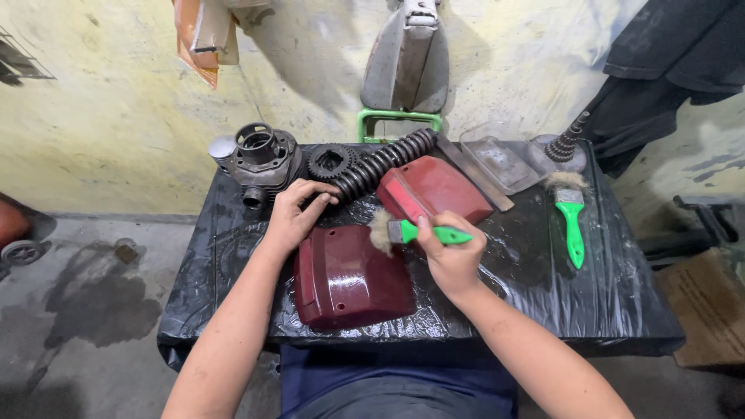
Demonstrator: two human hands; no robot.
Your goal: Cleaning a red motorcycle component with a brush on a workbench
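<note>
Green-handled brush (423,232) gripped in right hand (454,260); left hand (293,213) seemingly half-open on panel (349,275).

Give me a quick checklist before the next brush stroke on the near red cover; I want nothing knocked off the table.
1. Brush grip: right hand closed around the green-handled brush: ok.
2. Bristles over the near red cover: ok.
3. Cover steadied: left hand sits at its far edge, fingers on the black ribbed spring; firm hold on the cover: cannot tell.
4. Cover fully on the black-sheeted table: it lies close to the near edge: not ok.
5. Second red cover lies right beside the brush head: not ok.
6. Spare green brush lies apart: ok.
</note>
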